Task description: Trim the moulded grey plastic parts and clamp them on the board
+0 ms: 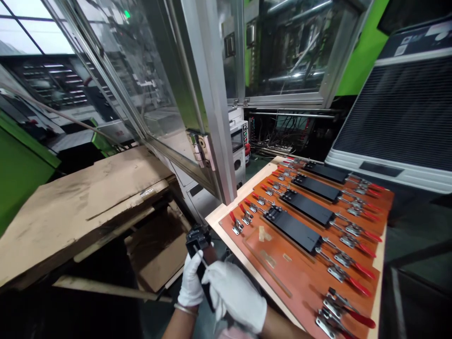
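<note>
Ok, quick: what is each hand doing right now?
Left hand: closed on the black plastic part.
Right hand: closed around the same part's lower end.

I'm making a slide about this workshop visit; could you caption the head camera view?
Two white-gloved hands, left and right, grip a long black plastic part beside an orange clamp board.

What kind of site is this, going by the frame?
Most likely a factory floor, at a moulding or assembly station. An orange fixture board carries rows of red-handled toggle clamps holding black parts, and glazed aluminium machine guarding stands behind. Both gloved hands grip another black part.
</note>
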{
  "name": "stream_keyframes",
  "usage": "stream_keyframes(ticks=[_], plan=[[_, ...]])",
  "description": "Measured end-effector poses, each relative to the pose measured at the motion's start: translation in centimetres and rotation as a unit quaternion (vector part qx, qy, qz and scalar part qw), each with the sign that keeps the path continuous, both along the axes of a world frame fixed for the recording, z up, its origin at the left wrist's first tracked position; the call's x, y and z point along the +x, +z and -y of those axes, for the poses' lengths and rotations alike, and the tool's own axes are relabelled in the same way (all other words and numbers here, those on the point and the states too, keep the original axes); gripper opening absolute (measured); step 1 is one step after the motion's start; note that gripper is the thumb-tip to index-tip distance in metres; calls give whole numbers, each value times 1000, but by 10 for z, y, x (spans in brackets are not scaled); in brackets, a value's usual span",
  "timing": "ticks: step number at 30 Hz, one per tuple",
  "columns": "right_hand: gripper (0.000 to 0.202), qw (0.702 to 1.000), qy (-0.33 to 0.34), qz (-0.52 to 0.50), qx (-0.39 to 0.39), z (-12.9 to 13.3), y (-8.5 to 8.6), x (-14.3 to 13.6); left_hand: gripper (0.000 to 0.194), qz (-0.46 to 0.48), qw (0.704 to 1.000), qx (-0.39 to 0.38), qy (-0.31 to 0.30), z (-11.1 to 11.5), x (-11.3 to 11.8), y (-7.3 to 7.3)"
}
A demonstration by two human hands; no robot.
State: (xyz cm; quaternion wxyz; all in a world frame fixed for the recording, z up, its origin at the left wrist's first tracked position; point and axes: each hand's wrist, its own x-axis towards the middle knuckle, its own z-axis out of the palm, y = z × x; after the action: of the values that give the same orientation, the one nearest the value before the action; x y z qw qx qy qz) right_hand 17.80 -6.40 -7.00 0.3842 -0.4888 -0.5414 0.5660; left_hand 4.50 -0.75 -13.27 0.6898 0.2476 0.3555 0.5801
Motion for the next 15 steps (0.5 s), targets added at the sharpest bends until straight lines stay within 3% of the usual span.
stream_keyframes(ticks=[3,6,10,15], plan=[[30,973,-82,197,91,12,7,9,44,-96,992,45,68,-5,-3,7],[31,935,-92,315,135,20,12,16,69,-179,970,134,91,-7,-4,18],[35,936,-78,322,119,21,12,16,90,-247,944,191,110,-6,-3,27],[28,931,-149,316,109,26,1,12,103,-338,913,187,130,-8,-8,30]])
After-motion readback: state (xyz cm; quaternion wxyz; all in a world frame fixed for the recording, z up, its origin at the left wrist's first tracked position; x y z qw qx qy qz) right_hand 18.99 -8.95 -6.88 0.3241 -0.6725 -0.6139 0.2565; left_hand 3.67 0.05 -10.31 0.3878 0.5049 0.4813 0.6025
